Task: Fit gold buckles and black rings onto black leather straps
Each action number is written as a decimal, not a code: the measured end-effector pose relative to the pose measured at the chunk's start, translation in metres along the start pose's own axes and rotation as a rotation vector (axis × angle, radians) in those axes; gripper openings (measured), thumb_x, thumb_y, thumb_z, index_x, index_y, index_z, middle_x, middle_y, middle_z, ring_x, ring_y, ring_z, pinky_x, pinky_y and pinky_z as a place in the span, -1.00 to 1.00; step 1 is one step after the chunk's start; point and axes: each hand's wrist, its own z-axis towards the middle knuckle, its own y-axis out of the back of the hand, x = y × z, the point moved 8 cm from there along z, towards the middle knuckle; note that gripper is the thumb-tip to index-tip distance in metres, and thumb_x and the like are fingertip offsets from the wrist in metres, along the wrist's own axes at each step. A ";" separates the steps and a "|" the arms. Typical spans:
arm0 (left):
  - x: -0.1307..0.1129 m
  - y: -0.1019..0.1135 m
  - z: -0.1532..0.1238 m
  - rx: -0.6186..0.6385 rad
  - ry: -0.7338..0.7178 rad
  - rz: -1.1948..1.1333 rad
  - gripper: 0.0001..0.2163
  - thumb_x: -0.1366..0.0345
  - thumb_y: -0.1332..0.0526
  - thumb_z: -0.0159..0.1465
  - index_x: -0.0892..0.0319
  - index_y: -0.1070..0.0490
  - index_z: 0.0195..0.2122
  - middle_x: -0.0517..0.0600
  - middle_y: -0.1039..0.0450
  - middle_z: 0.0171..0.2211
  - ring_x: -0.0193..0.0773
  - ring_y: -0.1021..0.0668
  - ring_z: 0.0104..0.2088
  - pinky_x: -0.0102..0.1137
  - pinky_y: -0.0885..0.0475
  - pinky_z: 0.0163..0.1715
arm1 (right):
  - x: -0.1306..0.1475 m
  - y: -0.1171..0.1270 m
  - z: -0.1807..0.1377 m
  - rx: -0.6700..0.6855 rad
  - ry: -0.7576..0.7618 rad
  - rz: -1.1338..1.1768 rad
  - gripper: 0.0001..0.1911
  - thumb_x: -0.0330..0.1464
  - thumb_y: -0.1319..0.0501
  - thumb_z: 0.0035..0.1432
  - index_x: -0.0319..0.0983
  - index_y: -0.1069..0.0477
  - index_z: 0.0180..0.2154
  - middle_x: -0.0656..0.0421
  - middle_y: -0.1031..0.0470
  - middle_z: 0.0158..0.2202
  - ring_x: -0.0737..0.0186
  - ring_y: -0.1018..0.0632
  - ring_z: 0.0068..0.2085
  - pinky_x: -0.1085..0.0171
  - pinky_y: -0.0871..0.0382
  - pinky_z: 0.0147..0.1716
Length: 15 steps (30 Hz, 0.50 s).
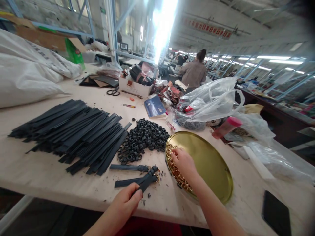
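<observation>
My left hand (128,200) is closed on a black strap (148,179), pinched between thumb and fingers near the table's front edge. Two more black straps with gold buckles (129,167) lie beside and under it. My right hand (183,162) reaches over the left side of a round gold tray (206,154), its fingers curled down at a pile of small gold metal pieces (178,175). Whatever sits between those fingertips is hidden. Left of the tray spreads a heap of small black loops (147,136). A thick stack of flat black strips (71,131) lies further left.
Behind are a blue booklet (155,106), scissors (113,92), a filled white box (135,88) and clear plastic bags (209,98). A pink-lidded bottle (226,127) lies right of them. A phone (277,211) rests at front right. White sacks (29,72) fill the left; a person (195,70) sits beyond.
</observation>
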 end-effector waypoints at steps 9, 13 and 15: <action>0.008 0.002 -0.007 -0.037 0.009 0.003 -0.79 0.15 0.05 0.18 0.14 -0.12 -0.52 -0.24 0.00 -0.73 -0.41 -0.16 -0.65 -0.50 -0.07 -0.62 | 0.015 -0.021 0.026 0.032 0.027 -0.134 -0.85 -0.39 -0.11 0.06 -0.30 -0.38 -0.32 -0.03 -0.46 -0.29 0.07 -0.46 -0.24 0.23 -0.16 -0.32; -0.002 -0.007 -0.013 -0.012 -0.020 0.033 -0.81 0.17 0.06 0.17 0.14 -0.14 -0.50 -0.23 -0.03 -0.73 -0.39 -0.20 -0.64 -0.51 -0.10 -0.61 | 0.021 -0.020 0.029 0.019 0.032 -0.060 -0.85 -0.50 -0.06 0.06 -0.34 -0.40 -0.42 -0.08 -0.46 -0.32 0.06 -0.46 -0.24 0.20 -0.16 -0.27; -0.009 -0.007 -0.018 -0.024 -0.048 0.057 -0.81 0.18 0.07 0.18 0.15 -0.15 -0.49 -0.22 -0.05 -0.72 -0.39 -0.21 -0.63 -0.50 -0.11 -0.61 | 0.020 -0.013 0.030 0.002 0.024 0.005 -0.84 -0.54 -0.05 0.05 -0.35 -0.40 -0.45 -0.10 -0.46 -0.34 0.07 -0.46 -0.24 0.20 -0.17 -0.27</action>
